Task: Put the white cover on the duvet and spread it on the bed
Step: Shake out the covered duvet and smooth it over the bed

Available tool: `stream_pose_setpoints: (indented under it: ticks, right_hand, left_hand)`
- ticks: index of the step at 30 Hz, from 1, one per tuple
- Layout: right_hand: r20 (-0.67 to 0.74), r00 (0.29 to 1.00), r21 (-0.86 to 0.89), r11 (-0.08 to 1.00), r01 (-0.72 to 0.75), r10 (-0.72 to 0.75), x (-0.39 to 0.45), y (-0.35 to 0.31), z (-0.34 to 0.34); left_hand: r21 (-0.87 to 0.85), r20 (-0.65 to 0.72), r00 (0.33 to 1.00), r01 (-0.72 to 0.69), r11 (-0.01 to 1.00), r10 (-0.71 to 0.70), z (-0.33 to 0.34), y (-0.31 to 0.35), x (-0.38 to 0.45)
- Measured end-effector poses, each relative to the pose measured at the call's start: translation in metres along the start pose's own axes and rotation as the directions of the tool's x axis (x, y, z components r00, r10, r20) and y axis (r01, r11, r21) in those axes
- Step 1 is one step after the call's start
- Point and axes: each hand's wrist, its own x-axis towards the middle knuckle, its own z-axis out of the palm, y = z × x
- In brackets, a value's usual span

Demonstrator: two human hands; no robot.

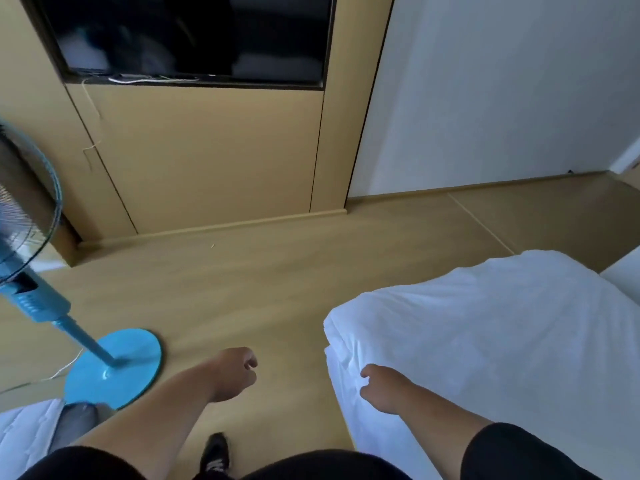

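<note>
White cotton duvet cover (485, 341) drapes the bed corner at lower right. Right hand (381, 389) pinches its edge, probably to tug it straight; left hand (232, 374), fingers loosely curled and holding nothing, hangs over the wooden floor (259, 289).

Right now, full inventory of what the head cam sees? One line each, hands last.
Bed: one, white bedding, right side, corner toward the camera.
Fan: one, blue, standing on the floor at left on a round base.
Television: one, black, set in the wooden wall unit at top.
Wall unit: one, tan wood, far side.
Floor: tan wood, centre.
White quilted fabric: one piece, bottom left corner.
Shoe: one, black, bottom centre.
Left hand: loosely curled, holds nothing, over the floor.
Right hand: at the bed's near corner; grip unclear.
</note>
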Motion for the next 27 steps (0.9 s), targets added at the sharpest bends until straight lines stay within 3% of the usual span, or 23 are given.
stream_pose_setpoints:
  ticks: [6, 11, 21, 27]
  right_hand:
    - [-0.042, 0.980, 0.155, 0.970, -0.184, 0.193, 0.064, -0.038, -0.024]
    - [-0.014, 0.956, 0.283, 0.918, -0.277, 0.293, 0.088, -0.057, -0.023]
    - [0.127, 0.890, 0.394, 0.801, -0.451, 0.438, 0.237, 0.007, -0.006]
    - [0.272, 0.831, 0.338, 0.761, -0.554, 0.485, 0.321, 0.046, 0.022]
  left_hand:
    - [0.207, 0.091, 0.993, -0.096, 0.974, 0.078, -0.100, -0.019, 0.122]
    - [0.365, 0.252, 0.955, -0.241, 0.899, 0.154, -0.136, 0.020, 0.192]
    - [0.448, 0.519, 0.834, -0.451, 0.772, 0.186, -0.097, 0.117, 0.337]
    - [0.554, 0.576, 0.783, -0.586, 0.591, 0.236, -0.075, 0.152, 0.414]
